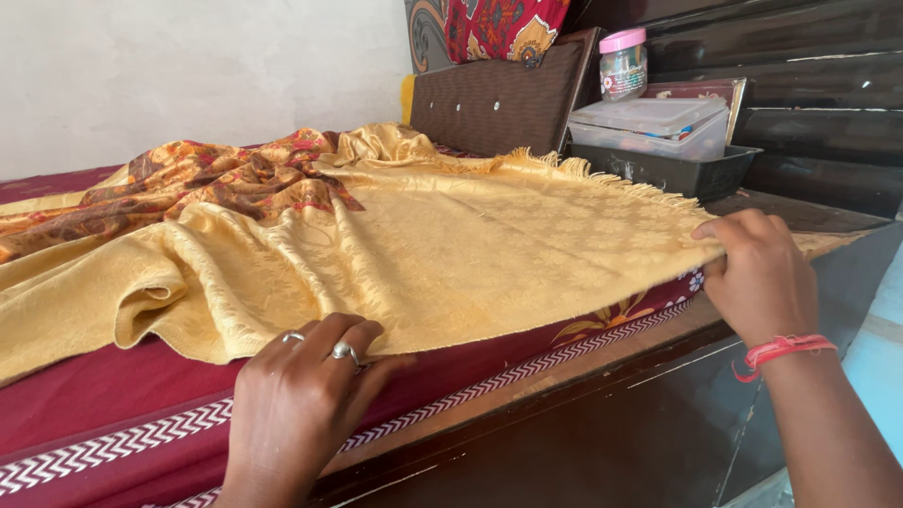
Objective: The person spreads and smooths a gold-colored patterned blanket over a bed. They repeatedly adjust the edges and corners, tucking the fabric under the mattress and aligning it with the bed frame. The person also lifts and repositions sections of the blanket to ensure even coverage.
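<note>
A golden-yellow fringed shawl (451, 245) lies spread over a maroon bed cover (103, 395). My left hand (301, 404), with two silver rings, presses flat on the shawl's near edge. My right hand (757, 273), a red thread at its wrist, pinches the shawl's right corner by the fringe and holds it taut. A brown and orange patterned cloth (188, 183) is bunched on the shawl's far left part.
A dark plastic tray (677, 169) at the back right holds a clear lidded box (654, 127). A pink-lidded jar (623, 64) stands behind it. A brown padded headboard (499, 99) leans on the wall. The dark wooden bed frame (602, 423) runs along the front.
</note>
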